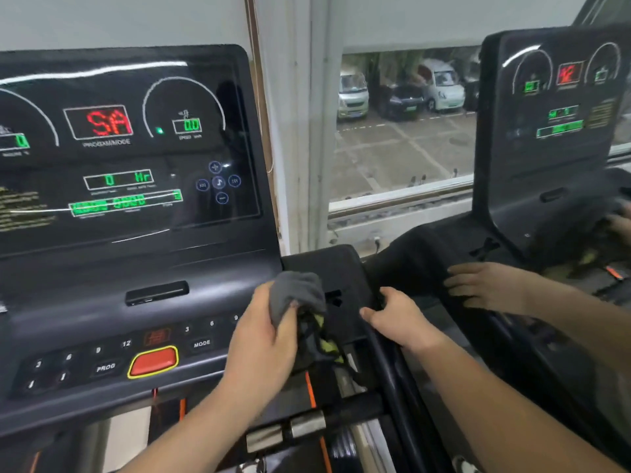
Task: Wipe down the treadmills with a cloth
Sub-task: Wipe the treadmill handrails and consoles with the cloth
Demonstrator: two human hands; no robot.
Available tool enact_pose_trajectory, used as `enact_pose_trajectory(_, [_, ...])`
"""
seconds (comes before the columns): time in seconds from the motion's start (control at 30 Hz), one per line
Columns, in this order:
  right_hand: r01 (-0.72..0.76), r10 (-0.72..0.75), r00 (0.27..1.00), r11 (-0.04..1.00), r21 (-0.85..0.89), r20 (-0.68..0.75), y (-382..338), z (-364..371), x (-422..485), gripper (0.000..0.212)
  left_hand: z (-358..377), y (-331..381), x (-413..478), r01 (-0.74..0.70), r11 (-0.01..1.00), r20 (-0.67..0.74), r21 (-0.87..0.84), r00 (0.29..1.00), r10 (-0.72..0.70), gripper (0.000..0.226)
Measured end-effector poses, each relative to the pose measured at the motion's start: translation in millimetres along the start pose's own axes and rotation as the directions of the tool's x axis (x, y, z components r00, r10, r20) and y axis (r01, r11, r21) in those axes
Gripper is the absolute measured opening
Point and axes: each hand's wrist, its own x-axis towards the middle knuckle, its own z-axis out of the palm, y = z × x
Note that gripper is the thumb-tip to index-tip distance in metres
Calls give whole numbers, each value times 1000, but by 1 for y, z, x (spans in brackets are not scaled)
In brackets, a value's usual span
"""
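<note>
We hold the cloth (295, 293) bunched in our left hand (263, 339), fingers curled round it so a grey wad sticks out above the knuckles and meets the surface first. It sits at the right end of the near treadmill (136, 268), just where the button deck meets the black side panel (327, 264), so we judge that this seam and the panel are the part being wiped now. Something dark with yellow-green patches hangs under the grey wad; we cannot tell whether it is part of the same cloth. Our right hand (401, 322) is closed over the edge of the black rail (384, 367) beside that panel, thumb pointing inward. It carries nothing, and the grip looks like a brace that steadies us while the other arm rubs. The lit screen (119, 148) and the red button (153, 361) lie to the left of the cloth and apart from it; keeping the wad clear of that button seems wise, since a press could change the machine's state. A second treadmill (546, 148) stands to the right by the window (403, 131), and a third hand (485, 285) rests flat on its near side. We cannot say whose hand it is. With two machines in view, we judge the job is far from finished.
</note>
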Motion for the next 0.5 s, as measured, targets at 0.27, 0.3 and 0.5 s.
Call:
enact_pose_trajectory(0.27, [-82,80,997,979,-187,-18,-13,8,21,70,79,-56,34,-480,515,582,710,812,-46,76])
enact_pose_trajectory(0.3, [-82,80,997,981,-177,-18,-12,8,20,69,85,-62,39,-485,498,589,719,806,-65,77])
enact_pose_trajectory(0.5, [-95,92,995,976,-197,-27,-15,8,21,70,97,-67,78,-561,419,616,714,788,5,70])
